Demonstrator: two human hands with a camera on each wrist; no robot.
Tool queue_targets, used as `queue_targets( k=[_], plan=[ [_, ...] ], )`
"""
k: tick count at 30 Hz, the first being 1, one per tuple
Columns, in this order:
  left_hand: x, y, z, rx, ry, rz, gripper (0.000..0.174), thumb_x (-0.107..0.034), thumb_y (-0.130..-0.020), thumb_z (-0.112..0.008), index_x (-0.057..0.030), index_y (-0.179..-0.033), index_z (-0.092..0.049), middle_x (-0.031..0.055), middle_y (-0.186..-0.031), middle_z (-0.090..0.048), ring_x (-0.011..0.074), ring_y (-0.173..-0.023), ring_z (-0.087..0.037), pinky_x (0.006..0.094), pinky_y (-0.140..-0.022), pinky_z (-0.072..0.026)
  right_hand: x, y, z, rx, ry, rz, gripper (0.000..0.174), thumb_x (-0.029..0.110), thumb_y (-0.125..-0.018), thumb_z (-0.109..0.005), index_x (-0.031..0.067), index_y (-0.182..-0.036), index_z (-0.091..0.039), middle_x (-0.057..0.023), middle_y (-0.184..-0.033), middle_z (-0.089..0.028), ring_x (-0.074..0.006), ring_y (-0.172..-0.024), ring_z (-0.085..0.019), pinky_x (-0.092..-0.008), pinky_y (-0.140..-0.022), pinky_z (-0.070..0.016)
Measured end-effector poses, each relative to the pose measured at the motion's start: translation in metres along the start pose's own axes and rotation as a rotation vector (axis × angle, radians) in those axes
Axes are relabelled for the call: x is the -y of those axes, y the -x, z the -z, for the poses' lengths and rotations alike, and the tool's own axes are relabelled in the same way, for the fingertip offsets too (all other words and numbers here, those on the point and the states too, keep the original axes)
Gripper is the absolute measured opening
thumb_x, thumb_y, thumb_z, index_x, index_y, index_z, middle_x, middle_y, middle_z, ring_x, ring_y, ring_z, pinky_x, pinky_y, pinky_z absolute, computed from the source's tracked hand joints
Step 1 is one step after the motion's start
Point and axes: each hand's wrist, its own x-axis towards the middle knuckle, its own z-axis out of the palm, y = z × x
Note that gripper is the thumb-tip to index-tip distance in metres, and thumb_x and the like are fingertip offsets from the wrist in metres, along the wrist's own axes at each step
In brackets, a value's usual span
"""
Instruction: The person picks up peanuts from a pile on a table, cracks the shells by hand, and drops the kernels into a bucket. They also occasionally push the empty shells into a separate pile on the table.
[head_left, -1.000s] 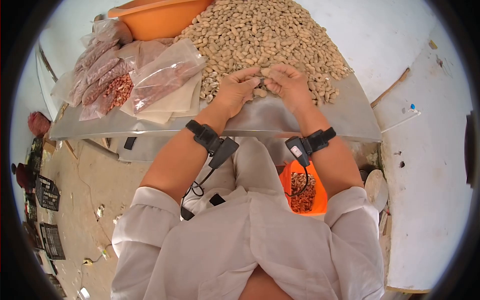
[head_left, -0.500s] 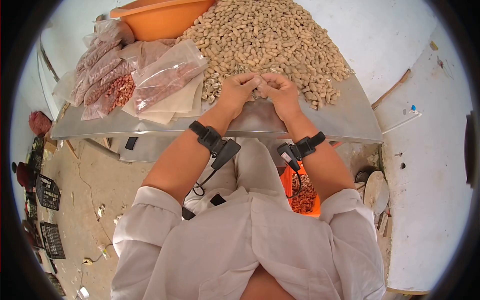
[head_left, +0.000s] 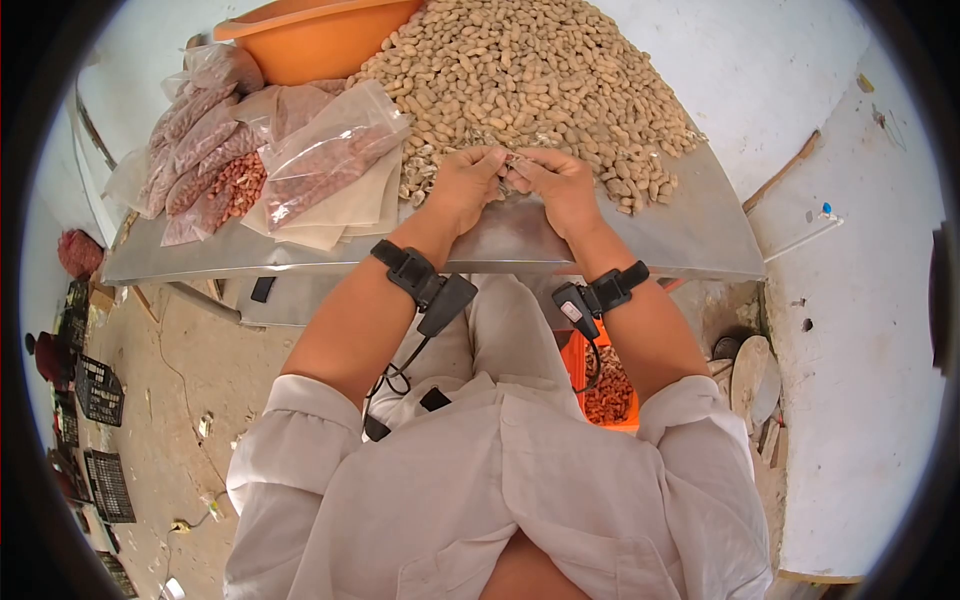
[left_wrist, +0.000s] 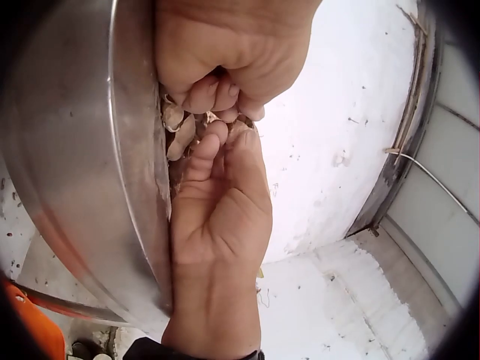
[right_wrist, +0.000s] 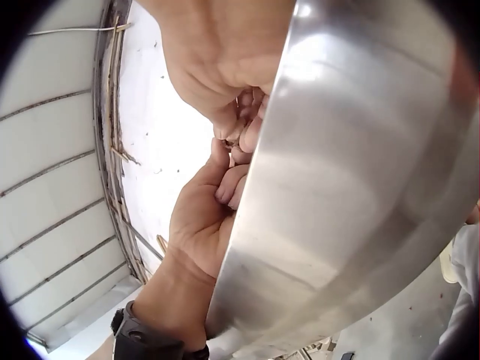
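My left hand (head_left: 465, 188) and right hand (head_left: 560, 188) meet fingertip to fingertip over the near edge of a heap of unshelled peanuts (head_left: 540, 80). Thumbs and forefingers of both pinch a peanut (left_wrist: 240, 129), its brown shell mostly hidden by the fingers. In the left wrist view, the right hand (left_wrist: 221, 217) comes from below and the left hand (left_wrist: 232, 45) from above. Loose peanut pods (left_wrist: 180, 139) lie just beyond the fingers. The right wrist view shows the left hand (right_wrist: 202, 217) below the right one.
Left on the metal table (head_left: 690, 230) lie clear bags of red shelled peanuts (head_left: 200, 135) and a stack of flat bags (head_left: 365, 215). Behind them stands an orange basin (head_left: 320, 45). An orange tub (head_left: 572, 365) of reddish bits sits below the table, beside my leg.
My right hand has moved left and slightly toward me, bringing a peanut to the left hand's fingertips. Since half a second ago, the fingertips have parted slightly around it.
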Motion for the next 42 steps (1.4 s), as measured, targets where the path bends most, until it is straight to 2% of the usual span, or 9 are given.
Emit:
queue_targets(
  k=[11, 17, 20, 21, 24, 27, 37, 40, 42],
  plan=[
    [-0.002, -0.001, 0.0, -0.042, 0.11, 0.066, 0.02, -0.023, -0.093, -0.048, -0.0049, -0.087, -0.056, 0.0017, -0.069, -0.052, 0.0063, -0.048, -0.035, 0.0197, -0.042, -0.0276, -0.001, 0.0, -0.002, 0.024, 0.097, 0.119, 0.028, -0.003, -0.078, -0.06, -0.0041, -0.106, -0.057, -0.0087, -0.097, -0.064, -0.0127, -0.085, -0.06, -0.0247, -0.072, -0.0494],
    [-0.01, 0.004, -0.003, -0.027, 0.248, 0.15, 0.024, -0.025, -0.095, -0.042, -0.0045, -0.089, -0.054, 0.0022, -0.07, -0.05, 0.0072, -0.048, -0.032, 0.0206, -0.042, -0.0276, 0.009, -0.001, -0.012, 0.046, 0.466, 0.265, 0.031, -0.005, -0.076, -0.058, 0.0022, -0.107, -0.059, -0.0081, -0.096, -0.064, -0.0124, -0.085, -0.061, -0.0254, -0.072, -0.0486],
    [-0.011, 0.005, -0.002, -0.003, 0.439, 0.197, 0.025, -0.025, -0.096, -0.04, -0.0051, -0.084, -0.05, 0.0015, -0.07, -0.046, 0.0076, -0.048, -0.032, 0.0207, -0.042, -0.0275, 0.023, -0.005, -0.026, 0.065, 0.806, 0.555, 0.031, -0.001, -0.074, -0.06, 0.0036, -0.105, -0.059, -0.0102, -0.094, -0.064, -0.0195, -0.083, -0.061, -0.0295, -0.072, -0.0486],
    [-0.01, 0.004, 0.0, 0.013, 0.51, 0.194, 0.026, -0.025, -0.096, -0.039, -0.0056, -0.082, -0.049, 0.0012, -0.07, -0.044, 0.0076, -0.049, -0.032, 0.0204, -0.041, -0.0275, 0.03, -0.006, -0.033, 0.069, 0.984, 0.714, 0.029, 0.002, -0.071, -0.06, 0.0057, -0.1, -0.061, -0.01, -0.092, -0.063, -0.0262, -0.084, -0.058, -0.0334, -0.074, -0.0476],
    [-0.009, 0.002, 0.005, 0.006, 0.584, 0.176, 0.023, -0.02, -0.095, -0.039, -0.0076, -0.075, -0.044, 0.0, -0.068, -0.04, 0.0073, -0.05, -0.034, 0.0188, -0.041, -0.0279, 0.038, -0.017, -0.039, 0.282, 1.153, 0.921, 0.026, 0.004, -0.068, -0.06, 0.0076, -0.093, -0.061, -0.0082, -0.088, -0.063, -0.0261, -0.084, -0.056, -0.0348, -0.074, -0.0464],
    [-0.008, 0.0, 0.009, 0.011, 0.612, 0.154, 0.021, -0.017, -0.093, -0.039, -0.0077, -0.074, -0.044, 0.0007, -0.068, -0.042, 0.0077, -0.049, -0.035, 0.0191, -0.041, -0.0285, 0.038, -0.029, -0.041, 0.351, 1.173, 0.993, 0.024, 0.007, -0.066, -0.061, 0.0088, -0.089, -0.061, -0.0062, -0.083, -0.063, -0.025, -0.082, -0.055, -0.0341, -0.073, -0.0461],
    [-0.008, 0.003, 0.011, 0.016, 0.635, 0.142, 0.024, -0.019, -0.093, -0.038, -0.0071, -0.075, -0.046, 0.002, -0.069, -0.044, 0.0084, -0.049, -0.034, 0.0202, -0.041, -0.0282, 0.033, -0.026, -0.044, 0.393, 1.08, 0.953, 0.025, 0.003, -0.066, -0.06, 0.0088, -0.09, -0.063, -0.0061, -0.079, -0.063, -0.027, -0.076, -0.056, -0.0338, -0.068, -0.0466],
    [-0.01, -0.001, 0.011, 0.05, 0.646, 0.134, 0.028, -0.025, -0.095, -0.039, -0.0046, -0.079, -0.05, 0.0031, -0.07, -0.047, 0.0082, -0.049, -0.034, 0.0198, -0.042, -0.0289, 0.034, -0.026, -0.041, 0.288, 1.008, 0.731, 0.021, 0.0, -0.073, -0.057, 0.0061, -0.092, -0.063, -0.007, -0.08, -0.063, -0.0235, -0.076, -0.057, -0.031, -0.067, -0.0472],
    [-0.008, 0.0, 0.011, 0.061, 0.639, 0.141, 0.032, -0.028, -0.096, -0.038, -0.0032, -0.082, -0.051, 0.0041, -0.07, -0.049, 0.0083, -0.049, -0.034, 0.0202, -0.042, -0.0291, 0.03, -0.019, -0.043, 0.211, 0.609, 0.382, 0.02, -0.001, -0.077, -0.052, 0.0031, -0.095, -0.062, -0.0063, -0.079, -0.061, -0.0197, -0.077, -0.057, -0.0288, -0.065, -0.0471]
  ],
)
